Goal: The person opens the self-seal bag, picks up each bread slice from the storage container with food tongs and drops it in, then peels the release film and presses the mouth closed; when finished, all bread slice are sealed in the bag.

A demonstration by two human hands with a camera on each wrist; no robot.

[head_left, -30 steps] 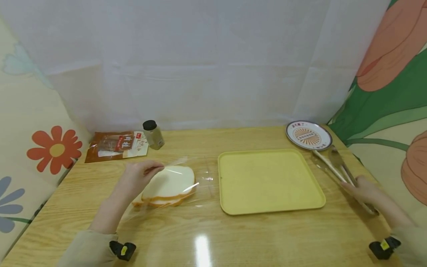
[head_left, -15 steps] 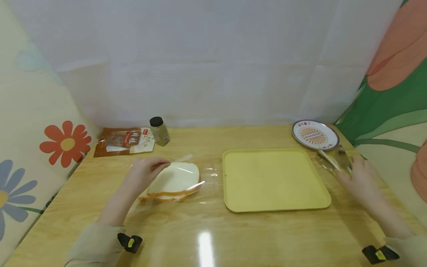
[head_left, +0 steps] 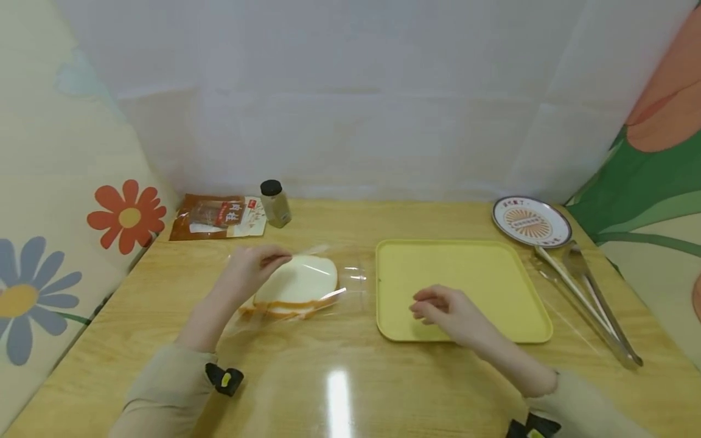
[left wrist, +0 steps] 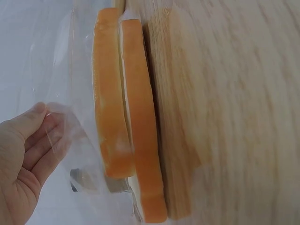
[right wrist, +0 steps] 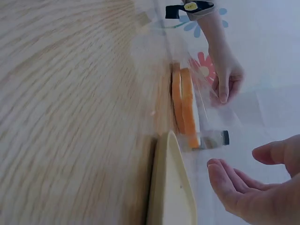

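My left hand (head_left: 249, 271) pinches the upper edge of a clear plastic bag (head_left: 353, 277) between thumb and fingertips. Inside lie two stacked slices of white bread (head_left: 298, 280) with orange-brown crusts, flat on the table. The left wrist view shows the crust edges of the bread (left wrist: 140, 117) under the film, beside the pinching fingers. Above the yellow tray (head_left: 465, 261) hovers my right hand (head_left: 451, 313), fingers loosely bent and thumb apart, holding nothing. In the right wrist view a gap shows between its thumb and fingers. Metal tongs (head_left: 599, 299) lie right of the tray.
A round patterned plate (head_left: 531, 222) sits at the back right, by the far end of the tongs. At the back left, a brown-and-white packet (head_left: 219, 218) lies next to a black-lidded spice jar (head_left: 275, 204). A white cloth (head_left: 356, 109) hangs behind the table.
My right hand has let go of the tongs and come left over the tray. The left hand keeps its pinch on the plastic bag. The head view has shifted slightly.
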